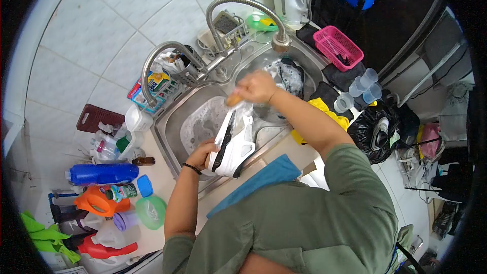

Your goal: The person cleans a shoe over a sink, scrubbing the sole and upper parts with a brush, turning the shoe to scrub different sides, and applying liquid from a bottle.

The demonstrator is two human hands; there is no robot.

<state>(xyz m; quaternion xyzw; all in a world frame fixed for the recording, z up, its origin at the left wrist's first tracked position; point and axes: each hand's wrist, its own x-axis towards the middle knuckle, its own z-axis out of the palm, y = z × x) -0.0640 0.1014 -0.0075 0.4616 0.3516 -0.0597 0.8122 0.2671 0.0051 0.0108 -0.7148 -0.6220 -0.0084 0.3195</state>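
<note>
You're standing in a kitchen or utility wash area, as the steel double sink (pixel 172 131), tall curved taps (pixel 281 43), tiled wall (pixel 101 20) and white kettle (pixel 288 1) show you. The plastic bottles (pixel 104 173) to your left and soap suds (pixel 198 124) mark a washing spot; whether home or shop, you cannot tell.

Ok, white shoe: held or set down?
Held: left hand grips the white shoe. Can't tell whether it also touches the sink.
</note>
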